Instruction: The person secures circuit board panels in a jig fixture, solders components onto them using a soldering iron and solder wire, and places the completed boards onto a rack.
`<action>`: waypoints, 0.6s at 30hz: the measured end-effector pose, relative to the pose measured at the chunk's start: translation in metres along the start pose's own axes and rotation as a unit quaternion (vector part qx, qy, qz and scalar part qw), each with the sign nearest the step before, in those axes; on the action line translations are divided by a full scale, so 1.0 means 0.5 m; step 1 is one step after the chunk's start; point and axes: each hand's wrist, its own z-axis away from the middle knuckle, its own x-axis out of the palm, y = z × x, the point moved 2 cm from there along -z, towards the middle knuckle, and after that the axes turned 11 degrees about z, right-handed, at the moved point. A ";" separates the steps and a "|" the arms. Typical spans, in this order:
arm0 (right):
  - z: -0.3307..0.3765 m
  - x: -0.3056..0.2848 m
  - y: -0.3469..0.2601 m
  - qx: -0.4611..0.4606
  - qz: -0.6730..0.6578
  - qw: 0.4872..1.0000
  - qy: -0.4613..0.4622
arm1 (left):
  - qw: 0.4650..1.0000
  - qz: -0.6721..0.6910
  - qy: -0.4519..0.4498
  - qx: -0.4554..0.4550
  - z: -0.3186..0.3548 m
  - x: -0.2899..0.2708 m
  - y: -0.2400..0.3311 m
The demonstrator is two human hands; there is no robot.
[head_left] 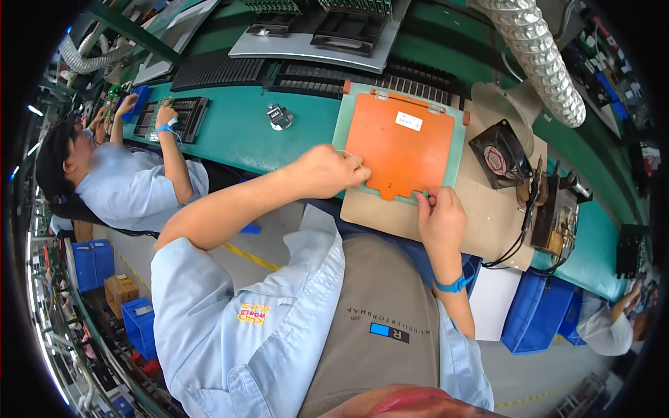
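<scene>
An orange plate (390,150) with a white label (409,121) is hinged at its far edge to a pale green fixture base (456,157). It lies flat over that base in front of me. My left hand (327,171) is closed at the near left corner, and a thin pale wire (357,160) curves out of its fingers over the orange plate. At the near right corner, my right hand (442,217) pinches its fingers together. A small green bit shows at those fingertips; what it belongs to is unclear.
Brown board (390,214) lies under the fixture. To its right are a black fan (500,153), a metal stand with cables (554,223) and a silver duct (540,56). A small clear-and-black container (279,117) sits left. Another person (132,181) works further left. Blue bins (533,313) stand below.
</scene>
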 end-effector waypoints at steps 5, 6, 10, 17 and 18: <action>-0.018 -0.001 -0.003 -0.065 0.007 0.998 -0.001 | 0.999 0.013 0.026 -0.031 0.004 0.016 -0.005; -0.009 -0.006 -0.001 -0.068 -0.001 0.998 -0.008 | 0.998 0.021 0.044 -0.033 0.012 0.017 0.006; -0.003 -0.007 0.020 -0.158 0.005 0.987 -0.007 | 0.995 0.032 0.061 -0.069 0.024 0.016 0.022; -0.003 -0.030 0.012 -0.188 0.041 0.981 -0.032 | 0.988 0.062 0.109 -0.090 0.044 0.006 0.018; -0.002 -0.036 0.004 -0.168 0.028 0.985 -0.037 | 0.985 0.097 0.100 -0.103 0.048 -0.001 0.016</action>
